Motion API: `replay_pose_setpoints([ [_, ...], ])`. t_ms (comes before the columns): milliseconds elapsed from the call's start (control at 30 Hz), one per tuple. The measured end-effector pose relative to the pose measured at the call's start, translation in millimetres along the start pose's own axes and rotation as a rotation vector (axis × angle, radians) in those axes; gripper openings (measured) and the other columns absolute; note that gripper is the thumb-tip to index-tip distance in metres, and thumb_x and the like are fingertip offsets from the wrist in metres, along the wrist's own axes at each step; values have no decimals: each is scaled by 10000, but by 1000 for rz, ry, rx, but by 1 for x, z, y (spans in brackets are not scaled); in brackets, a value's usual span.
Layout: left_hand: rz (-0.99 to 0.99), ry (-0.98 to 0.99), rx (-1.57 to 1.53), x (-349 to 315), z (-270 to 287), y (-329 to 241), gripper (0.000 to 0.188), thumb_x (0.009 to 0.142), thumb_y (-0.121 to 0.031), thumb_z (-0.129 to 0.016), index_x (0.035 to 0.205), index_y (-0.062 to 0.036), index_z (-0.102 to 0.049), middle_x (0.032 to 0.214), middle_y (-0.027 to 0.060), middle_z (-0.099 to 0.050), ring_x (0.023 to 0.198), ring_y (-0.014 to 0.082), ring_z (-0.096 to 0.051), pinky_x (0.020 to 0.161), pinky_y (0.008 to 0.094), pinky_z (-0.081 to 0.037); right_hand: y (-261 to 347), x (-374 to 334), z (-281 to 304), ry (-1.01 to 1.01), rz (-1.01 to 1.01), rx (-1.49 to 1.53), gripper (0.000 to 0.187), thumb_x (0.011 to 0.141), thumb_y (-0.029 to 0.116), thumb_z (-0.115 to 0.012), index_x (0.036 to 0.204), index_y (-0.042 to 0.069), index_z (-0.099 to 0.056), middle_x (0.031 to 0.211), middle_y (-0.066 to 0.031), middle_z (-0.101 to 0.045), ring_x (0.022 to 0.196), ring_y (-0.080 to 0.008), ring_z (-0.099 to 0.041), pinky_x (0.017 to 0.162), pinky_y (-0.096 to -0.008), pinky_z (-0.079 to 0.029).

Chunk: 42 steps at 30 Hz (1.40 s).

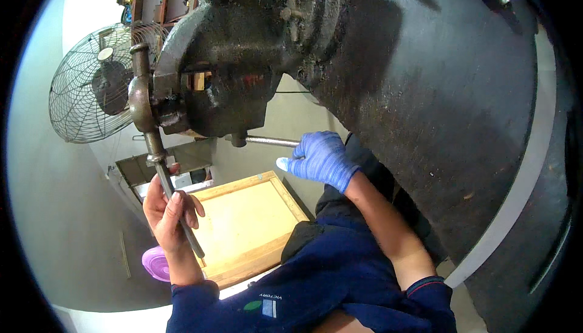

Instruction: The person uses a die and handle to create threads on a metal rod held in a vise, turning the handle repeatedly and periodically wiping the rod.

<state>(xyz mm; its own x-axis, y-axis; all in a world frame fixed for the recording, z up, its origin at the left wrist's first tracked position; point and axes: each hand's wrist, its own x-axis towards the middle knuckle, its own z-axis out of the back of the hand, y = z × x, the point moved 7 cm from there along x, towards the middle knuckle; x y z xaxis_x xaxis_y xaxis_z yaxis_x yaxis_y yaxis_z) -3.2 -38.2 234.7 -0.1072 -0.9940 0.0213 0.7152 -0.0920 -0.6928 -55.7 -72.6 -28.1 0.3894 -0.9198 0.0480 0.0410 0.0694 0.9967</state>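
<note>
Your left hand point(167, 219) curls loosely around the steel bar point(191, 239) at eight o'clock; your right hand point(323, 158) closes on the thin rod point(270, 141) pointing to nine, below the vise point(234, 38). Better firm up that left grip.

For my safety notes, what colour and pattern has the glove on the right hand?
The glove is streaky blue, whitish at one fingertip; head view shows it best.

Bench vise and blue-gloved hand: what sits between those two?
In the head view, a slim metal rod bridges the gap between the bench vise and the gloved right hand, whose fingers close on its end.
</note>
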Motion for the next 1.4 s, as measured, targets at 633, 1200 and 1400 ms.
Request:
replay_pose_setpoints([
  [633,17,44,-24,-6,3,8,451,869,-79,-575,1249,93,-404,558,7,-513,384,54,-451,372,185,-380,96,-91,21,-469,239,16,577,704,473,-707,1007,-14,-636,1004,-259,-598,849,-315,-642,732,-380,-524],
  [1200,102,262,-152,15,38,-28,505,791,40,-575,1258,91,-391,586,20,-530,397,54,-451,368,208,-390,183,19,-53,-360,696,-170,691,758,264,-663,1289,-69,-371,1436,-288,-103,1087,-369,-528,914,-418,-447],
  [1400,-13,340,-447,3,38,-57,530,792,-27,-603,1232,159,-376,561,50,-517,348,65,-395,356,238,-402,133,134,-123,132,283,-1164,456,782,313,-588,1029,-70,-612,1105,-274,-547,913,-387,-591,886,-442,-445],
])
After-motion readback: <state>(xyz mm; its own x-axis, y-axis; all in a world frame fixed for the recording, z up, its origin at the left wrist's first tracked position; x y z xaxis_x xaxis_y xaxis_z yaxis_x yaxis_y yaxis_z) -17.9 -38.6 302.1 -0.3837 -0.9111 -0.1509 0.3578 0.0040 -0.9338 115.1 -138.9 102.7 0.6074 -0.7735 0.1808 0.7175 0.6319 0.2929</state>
